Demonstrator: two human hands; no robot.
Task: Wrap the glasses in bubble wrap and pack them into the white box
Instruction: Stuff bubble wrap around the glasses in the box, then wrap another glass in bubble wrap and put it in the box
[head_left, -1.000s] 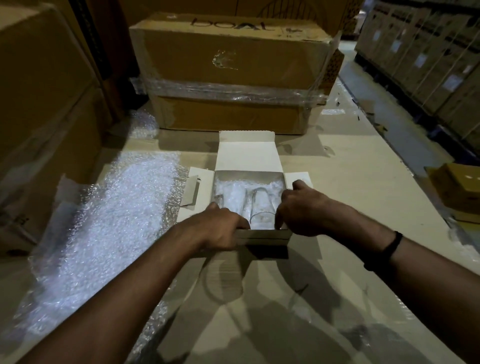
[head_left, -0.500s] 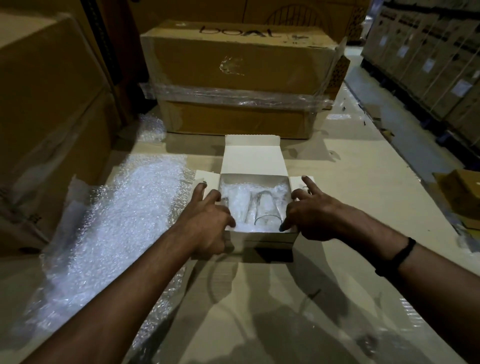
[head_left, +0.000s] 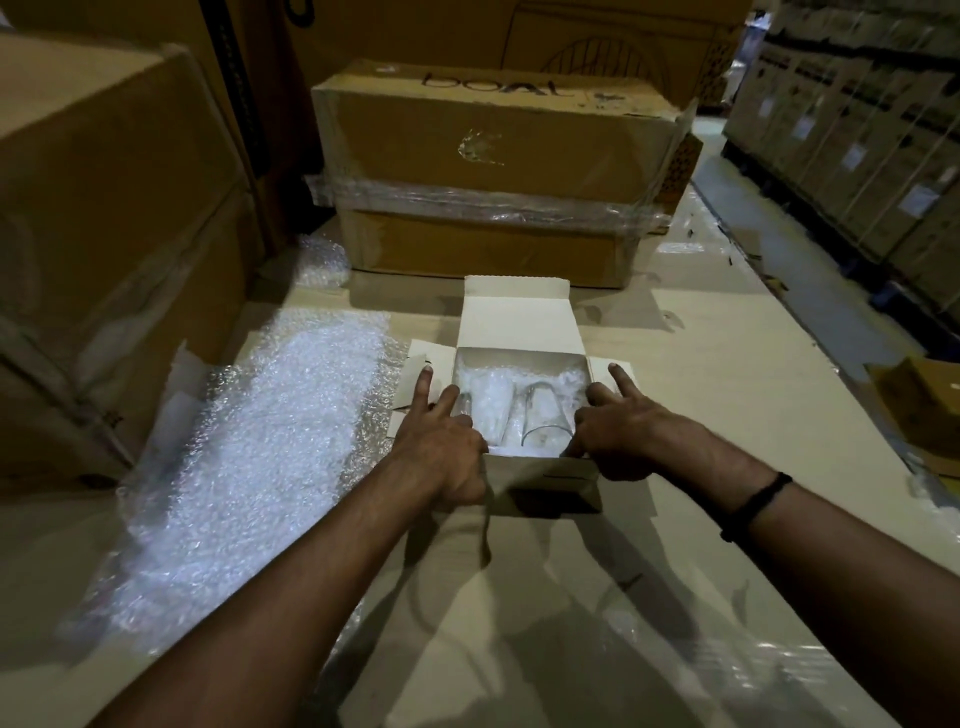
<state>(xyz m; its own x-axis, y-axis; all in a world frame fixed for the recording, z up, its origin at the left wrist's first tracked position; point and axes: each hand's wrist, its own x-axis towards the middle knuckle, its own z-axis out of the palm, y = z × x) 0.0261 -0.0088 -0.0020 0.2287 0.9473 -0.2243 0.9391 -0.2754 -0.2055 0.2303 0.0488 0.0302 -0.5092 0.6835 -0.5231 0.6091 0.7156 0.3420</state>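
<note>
**Both hands lie flat on the side flaps of the open white box**

At the far left we see large brown cartons (head_left: 104, 234) piled high. Next to them a sheet of bubble wrap (head_left: 270, 441) lies flat on the cardboard-covered surface (head_left: 727, 389), reaching up to the left side of the white box (head_left: 522, 322).

The left hand (head_left: 441, 457) rests on that side of the box. Its index finger lies straight on the left flap, the next finger lies straight at the rim, and the thumb is at the near left corner. It clasps nothing.

The box stands open in the middle, its lid laid back away from us and its near flap folded down toward us. Inside, on white padding, we make out a wrapped glass (head_left: 491, 410). Just beside it on the right lies a bare clear glass (head_left: 543, 415), its wider end toward us. Behind the box sits a taped brown carton (head_left: 493, 156).

The right hand (head_left: 618, 441) has its index finger straight on the right flap and its thumb at the near right corner. We see it grasp nothing. A dark band (head_left: 756, 506) circles that wrist.

At the far right are stacked cartons (head_left: 857, 130) and a small brown box (head_left: 924, 405).
</note>
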